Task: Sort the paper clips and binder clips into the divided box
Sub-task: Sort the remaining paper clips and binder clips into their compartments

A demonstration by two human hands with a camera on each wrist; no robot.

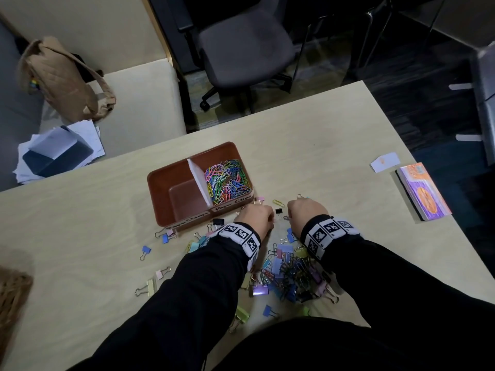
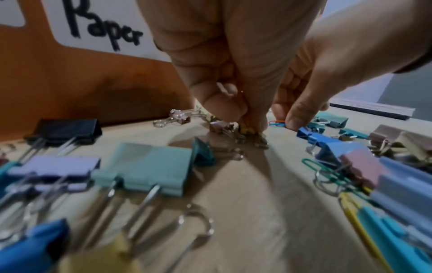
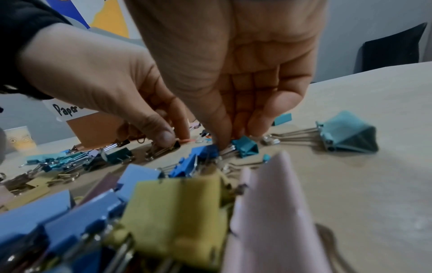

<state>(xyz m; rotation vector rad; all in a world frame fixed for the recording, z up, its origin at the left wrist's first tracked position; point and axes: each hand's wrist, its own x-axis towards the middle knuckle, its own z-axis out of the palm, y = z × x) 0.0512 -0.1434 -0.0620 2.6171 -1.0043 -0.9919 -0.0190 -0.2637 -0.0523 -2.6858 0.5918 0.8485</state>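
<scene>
In the box (image 1: pixel 166 180), the right half holds a heap of paper clips (image 1: pixel 227 180); the left half is bare. Binder clips (image 1: pixel 289 271) litter the table (image 1: pixel 80 236). Left hand (image 1: pixel 254 219) pinches small clips; right hand (image 1: pixel 305 212) fingers reach clips, grip unclear.
</scene>
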